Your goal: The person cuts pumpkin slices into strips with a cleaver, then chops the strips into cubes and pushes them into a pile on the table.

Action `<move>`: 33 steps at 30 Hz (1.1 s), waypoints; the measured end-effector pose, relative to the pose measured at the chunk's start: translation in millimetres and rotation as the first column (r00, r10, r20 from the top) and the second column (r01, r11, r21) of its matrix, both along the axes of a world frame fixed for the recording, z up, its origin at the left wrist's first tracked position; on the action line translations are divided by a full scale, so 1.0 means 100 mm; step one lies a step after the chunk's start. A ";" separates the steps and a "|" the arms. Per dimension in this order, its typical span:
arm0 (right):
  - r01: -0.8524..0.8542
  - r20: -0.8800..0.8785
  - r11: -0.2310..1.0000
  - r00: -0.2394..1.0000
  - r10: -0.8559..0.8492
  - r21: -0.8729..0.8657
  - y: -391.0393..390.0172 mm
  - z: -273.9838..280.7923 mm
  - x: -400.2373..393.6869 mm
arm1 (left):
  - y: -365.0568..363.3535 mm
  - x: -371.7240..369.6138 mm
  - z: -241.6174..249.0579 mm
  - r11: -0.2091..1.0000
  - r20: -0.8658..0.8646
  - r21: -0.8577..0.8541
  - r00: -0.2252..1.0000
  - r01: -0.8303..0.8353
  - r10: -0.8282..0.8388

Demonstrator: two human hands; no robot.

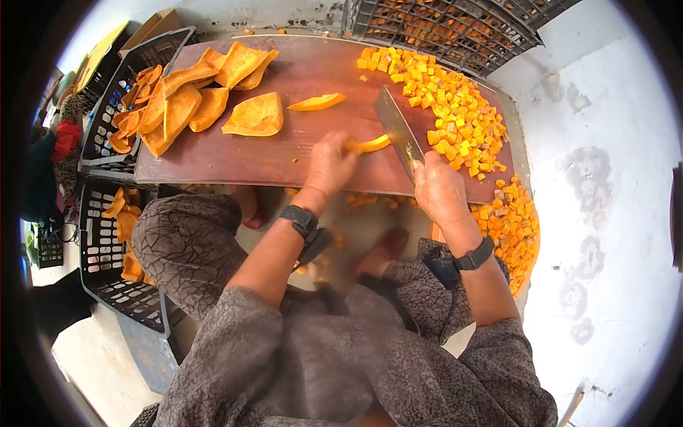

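On the brown wooden cutting board (235, 160) my left hand (329, 165) pins down an orange pumpkin strip (371, 144). My right hand (440, 191) grips the handle of a cleaver (397, 132) whose blade rests just right of that strip. A heap of small pumpkin cubes (448, 107) covers the board's right side. One loose slice (316, 102) and a larger peeled piece (255, 117) lie in the middle, and a pile of peeled slabs (181, 96) sits at the left.
A round tray of cubes (518, 228) sits under the board's right end. Black plastic crates stand at the left (107, 235), one holding pumpkin pieces, and another crate (455, 28) at the top. My knees and feet are under the board. The floor is white concrete.
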State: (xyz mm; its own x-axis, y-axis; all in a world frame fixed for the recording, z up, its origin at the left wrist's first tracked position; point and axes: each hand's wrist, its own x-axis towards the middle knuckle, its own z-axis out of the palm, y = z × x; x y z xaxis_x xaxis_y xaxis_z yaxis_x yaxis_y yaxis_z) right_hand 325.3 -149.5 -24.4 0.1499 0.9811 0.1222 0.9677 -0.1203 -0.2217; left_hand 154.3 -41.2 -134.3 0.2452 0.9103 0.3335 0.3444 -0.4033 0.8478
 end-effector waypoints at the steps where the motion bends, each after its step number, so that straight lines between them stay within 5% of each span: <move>1: 0.001 0.001 1.000 1.000 -0.001 -0.003 0.00 0.01 0.01 | 0.00 0.02 -0.02 0.999 0.037 -0.033 0.999 -0.015 0.017; 7: 0.047 -0.016 0.993 0.999 -0.049 -0.106 0.00 0.00 0.03 | -0.05 0.00 0.03 0.993 -0.024 0.113 0.999 0.044 -0.042; 18: 0.142 -0.028 0.990 0.989 -0.142 -0.013 0.28 -0.33 0.11 | -0.09 0.00 -0.03 0.968 -0.093 0.230 0.992 0.101 -0.082; 22: 0.177 -0.111 0.984 0.978 -0.174 0.016 0.09 -0.04 -0.07 | -0.15 0.03 -0.01 0.969 -0.090 0.222 0.992 0.103 -0.085; 24: 0.069 -0.056 0.997 0.996 -0.070 -0.020 0.04 -0.01 -0.11 | -0.14 0.04 0.00 0.971 -0.113 0.205 0.988 0.122 -0.100; 33: 0.172 0.122 0.983 0.979 -0.162 -0.070 0.22 -0.36 0.04 | -0.14 0.04 -0.02 0.962 -0.246 0.236 0.966 0.141 -0.081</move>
